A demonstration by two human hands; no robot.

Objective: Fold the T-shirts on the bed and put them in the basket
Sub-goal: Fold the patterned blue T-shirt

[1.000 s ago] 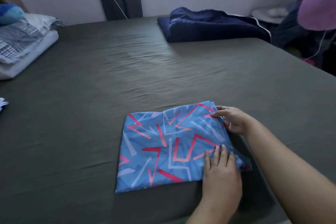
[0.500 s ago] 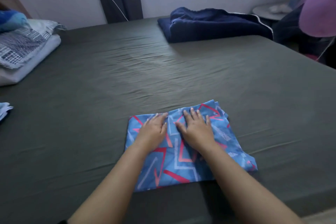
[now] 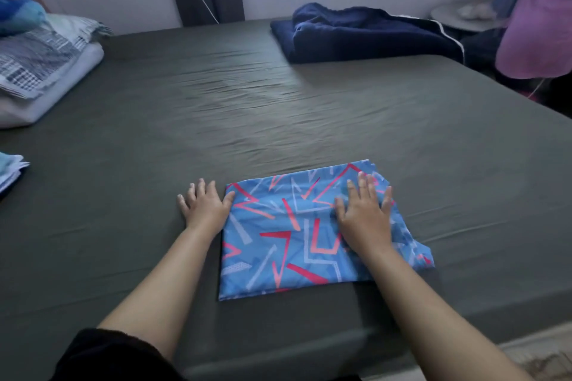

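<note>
A folded blue T-shirt [image 3: 278,235] with red and white angular marks lies near the front edge of the bed [image 3: 278,114]. My left hand [image 3: 204,206] lies flat on the grey sheet just off the shirt's left edge, thumb touching the cloth. My right hand [image 3: 365,213] presses flat with spread fingers on the shirt's right half. A dark navy garment [image 3: 356,32] lies bunched at the far side of the bed. No basket is in view.
Pillows and folded bedding [image 3: 40,62] are stacked at the far left. A small folded light-blue cloth [image 3: 9,170] pokes in at the left edge. A purple object [image 3: 538,15] hangs at the right. The bed's front edge runs just below the shirt.
Both hands have slid apart from the middle of the shirt: the left one off its left edge onto the sheet, the right one toward the right side.
</note>
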